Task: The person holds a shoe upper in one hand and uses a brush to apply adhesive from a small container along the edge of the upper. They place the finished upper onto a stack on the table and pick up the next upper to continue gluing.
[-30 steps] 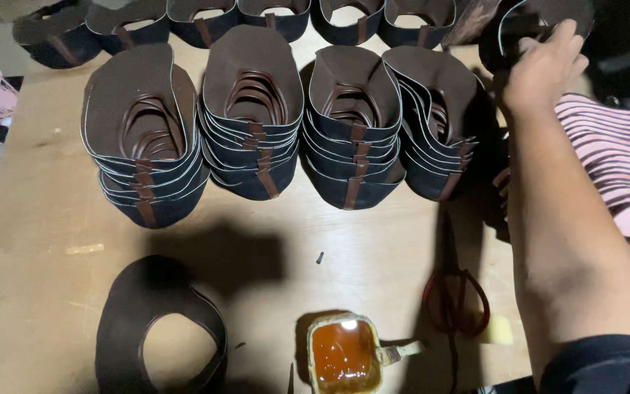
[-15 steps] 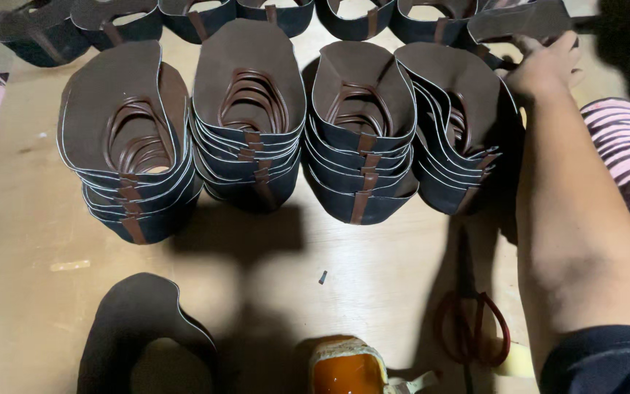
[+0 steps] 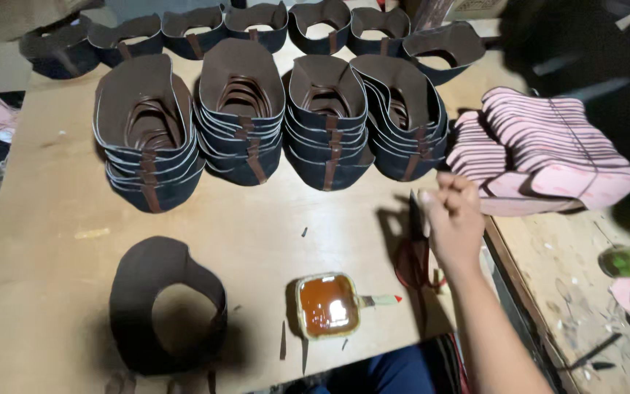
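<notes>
Plywood counter (image 3: 52,241), seen from above in a dim workshop, carrying shoe parts in rows. Right hand (image 3: 452,219) hovers over the counter's right portion with fingers curled loosely inward, empty as far as can be seen, just above red-handled scissors (image 3: 415,261) lying in its shadow. Immediately to the hand's right, a fanned stack of pink insoles (image 3: 548,149) rests at the counter's edge, near the knuckles but not touching them. Four nested stacks of dark brown shoe uppers (image 3: 257,117) stand side by side across the middle; a further row of single uppers (image 3: 257,18) lines the far edge. One separate upper (image 3: 165,303) sits alone near the front left. Between it and the forearm stands a small square tin of amber glue (image 3: 327,305) with a brush handle (image 3: 380,300) projecting from its right side. Small dark scraps lie scattered near the tin. Left hand is out of view.
</notes>
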